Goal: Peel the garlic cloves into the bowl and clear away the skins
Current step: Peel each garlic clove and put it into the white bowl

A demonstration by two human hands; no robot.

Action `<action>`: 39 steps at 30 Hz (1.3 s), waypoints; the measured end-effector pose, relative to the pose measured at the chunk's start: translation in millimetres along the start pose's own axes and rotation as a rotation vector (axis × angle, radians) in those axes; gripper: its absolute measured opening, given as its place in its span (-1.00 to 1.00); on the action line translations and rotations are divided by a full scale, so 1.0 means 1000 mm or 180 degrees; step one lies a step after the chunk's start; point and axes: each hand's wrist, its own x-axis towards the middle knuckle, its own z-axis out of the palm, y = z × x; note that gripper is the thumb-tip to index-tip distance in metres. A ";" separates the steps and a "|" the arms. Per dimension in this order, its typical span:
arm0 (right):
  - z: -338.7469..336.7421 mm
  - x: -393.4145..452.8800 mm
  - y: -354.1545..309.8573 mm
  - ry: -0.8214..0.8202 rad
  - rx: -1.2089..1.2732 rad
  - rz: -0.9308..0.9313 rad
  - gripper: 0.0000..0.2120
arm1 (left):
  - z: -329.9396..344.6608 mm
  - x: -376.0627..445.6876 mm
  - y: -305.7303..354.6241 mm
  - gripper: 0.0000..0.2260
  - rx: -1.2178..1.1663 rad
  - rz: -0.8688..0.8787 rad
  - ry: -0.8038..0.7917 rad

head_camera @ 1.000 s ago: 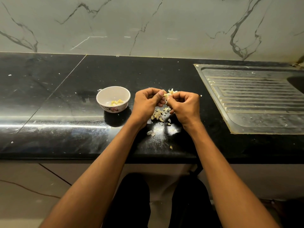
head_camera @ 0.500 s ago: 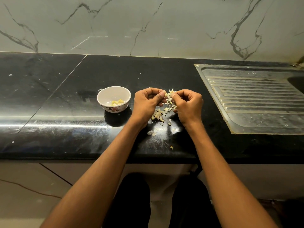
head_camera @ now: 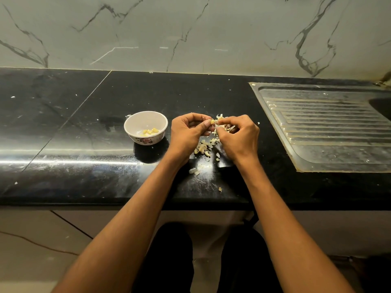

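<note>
Head view: bowl (head_camera: 145,127) on the black surface (head_camera: 74,132) contains peeled cloves (head_camera: 149,131). Left hand (head_camera: 187,132) and right hand (head_camera: 238,137) both pinch one garlic clove (head_camera: 213,122) above loose skins (head_camera: 204,147). Drainboard (head_camera: 330,127) lies rightmost.

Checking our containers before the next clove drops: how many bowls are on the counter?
1: a small white ceramic bowl with floral print, on the black stone counter left of both hands.
</note>
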 end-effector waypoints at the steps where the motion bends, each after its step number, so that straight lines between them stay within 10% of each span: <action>1: 0.000 0.000 -0.002 -0.0004 0.0108 0.0038 -0.92 | 0.000 0.000 0.000 -0.94 0.0004 0.0009 0.0004; 39: 0.005 -0.002 -0.001 0.0176 0.0084 -0.0562 -0.86 | 0.003 0.000 -0.004 -0.92 0.0718 -0.0012 0.0013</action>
